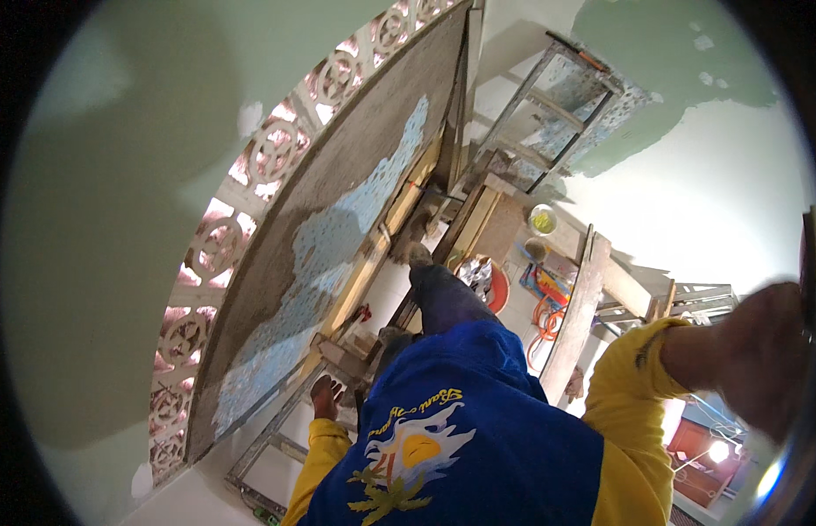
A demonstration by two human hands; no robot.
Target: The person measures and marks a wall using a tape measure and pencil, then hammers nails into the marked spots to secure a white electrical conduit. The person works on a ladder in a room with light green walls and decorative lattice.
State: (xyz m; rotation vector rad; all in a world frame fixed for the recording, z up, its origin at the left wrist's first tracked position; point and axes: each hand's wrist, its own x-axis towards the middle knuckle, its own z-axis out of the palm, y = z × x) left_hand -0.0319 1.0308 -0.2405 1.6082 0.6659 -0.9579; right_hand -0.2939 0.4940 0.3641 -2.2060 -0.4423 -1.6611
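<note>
My left hand (326, 394) is at the lower left beside an aluminum ladder (269, 443), fingers apart and slightly curled, with nothing visible in it. My right hand (759, 351) is raised at the far right, closed around a dark edged object (809, 267) that the picture's rim cuts off. My legs (447, 298) are over wooden boards (482, 219). Along the wall on the left run a band of roughly plastered surface with a pale blue speckled patch (316, 263), a long timber batten (355, 289) and decorative vent blocks (272, 153).
A second ladder (548, 114) leans at the upper middle. Below the boards are a white bucket (543, 219), a red basin (496, 289), orange hose (546, 317) and a long plank (583, 289). Another wooden ladder (702, 298) and a lit bulb (717, 451) are at the right.
</note>
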